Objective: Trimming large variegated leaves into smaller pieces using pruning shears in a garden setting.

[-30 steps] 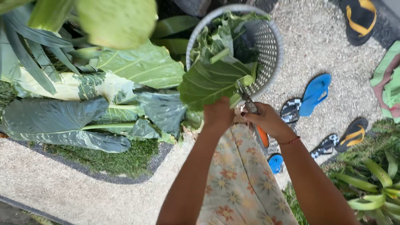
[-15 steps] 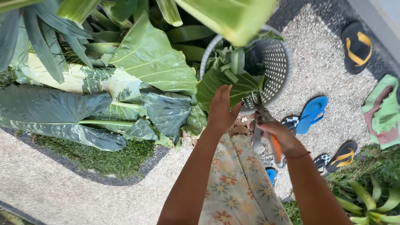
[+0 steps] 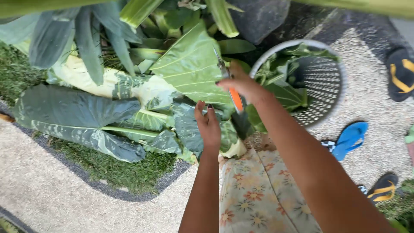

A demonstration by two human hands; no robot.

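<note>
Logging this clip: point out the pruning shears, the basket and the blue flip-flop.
pruning shears (image 3: 235, 99), head view, on the orange handle below the right hand.
basket (image 3: 324, 82), head view, on the perforated inner wall.
blue flip-flop (image 3: 350, 137), head view, on the sole's middle.

Soft even daylight, blurred top edge, faint shadows

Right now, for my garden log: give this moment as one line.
right hand: holds orange-handled shears over broad leaf | left hand: open above variegated leaves | basket: leaf cuttings
</note>
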